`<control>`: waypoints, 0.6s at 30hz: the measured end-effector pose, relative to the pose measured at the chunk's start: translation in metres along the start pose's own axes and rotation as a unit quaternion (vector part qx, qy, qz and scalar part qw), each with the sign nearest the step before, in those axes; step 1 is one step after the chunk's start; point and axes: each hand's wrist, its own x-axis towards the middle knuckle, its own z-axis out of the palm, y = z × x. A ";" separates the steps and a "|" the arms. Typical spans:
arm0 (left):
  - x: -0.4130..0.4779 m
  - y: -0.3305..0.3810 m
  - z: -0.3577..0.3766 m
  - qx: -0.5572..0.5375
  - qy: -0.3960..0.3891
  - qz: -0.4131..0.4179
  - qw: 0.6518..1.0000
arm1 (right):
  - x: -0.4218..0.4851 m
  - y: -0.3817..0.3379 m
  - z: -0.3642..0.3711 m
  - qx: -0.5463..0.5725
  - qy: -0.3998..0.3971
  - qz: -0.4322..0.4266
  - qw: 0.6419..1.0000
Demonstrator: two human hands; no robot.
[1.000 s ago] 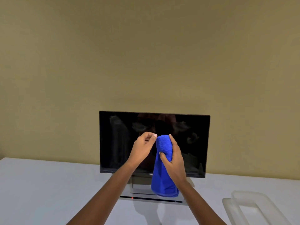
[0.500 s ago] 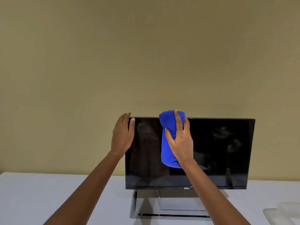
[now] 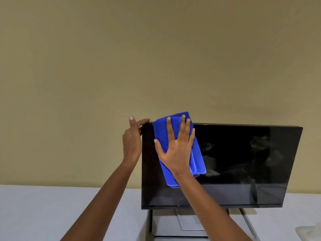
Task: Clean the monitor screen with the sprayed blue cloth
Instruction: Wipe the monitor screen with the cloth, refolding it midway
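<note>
A black monitor (image 3: 243, 162) stands on a silver stand (image 3: 187, 226) on the white table, its dark screen switched off. A folded blue cloth (image 3: 198, 160) lies flat against the upper left part of the screen, its top edge just above the bezel. My right hand (image 3: 177, 148) presses on the cloth with fingers spread, palm flat. My left hand (image 3: 132, 141) grips the monitor's top left corner, fingers hooked over the edge.
The white table (image 3: 52, 214) runs along a plain beige wall (image 3: 156, 58). A pale, blurred object (image 3: 311, 230) shows at the table's far right edge.
My right hand with the cloth has slid left toward the screen's upper left corner. My left hand stays on the monitor's left edge. The view has shifted, so the monitor sits further right.
</note>
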 end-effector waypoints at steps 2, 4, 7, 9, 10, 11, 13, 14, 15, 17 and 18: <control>0.002 -0.001 -0.001 -0.010 0.003 -0.003 1.000 | -0.016 -0.008 0.014 -0.005 -0.002 -0.059 0.998; 0.004 -0.003 -0.003 -0.001 0.001 -0.003 1.000 | -0.040 -0.010 0.026 -0.023 -0.023 -0.135 0.990; 0.008 -0.004 -0.006 0.014 -0.016 0.004 1.000 | -0.077 -0.001 0.038 -0.064 -0.073 -0.250 0.963; 0.010 -0.003 -0.008 0.016 -0.029 0.008 0.999 | -0.088 0.010 0.039 -0.096 -0.094 -0.313 0.940; 0.011 -0.002 -0.009 0.014 -0.033 0.008 0.999 | -0.088 0.016 0.037 -0.112 -0.098 -0.338 0.929; 0.012 0.000 -0.009 0.011 -0.036 0.006 0.999 | -0.085 0.021 0.035 -0.126 -0.100 -0.360 0.919; 0.014 0.003 -0.010 -0.004 -0.042 -0.005 0.999 | -0.072 0.028 0.026 -0.142 -0.095 -0.381 0.909; 0.015 0.004 -0.011 -0.013 -0.046 -0.014 0.999 | -0.063 0.031 0.021 -0.139 -0.080 -0.375 0.913; 0.016 0.005 -0.012 -0.022 -0.051 -0.023 0.998 | -0.052 0.033 0.015 -0.131 -0.058 -0.356 0.924; 0.016 0.005 -0.014 -0.037 -0.064 -0.039 0.997 | -0.023 0.034 0.003 -0.120 -0.006 -0.291 0.949; 0.015 0.004 -0.015 -0.044 -0.069 -0.045 0.996 | -0.006 0.033 -0.003 -0.114 0.017 -0.251 0.961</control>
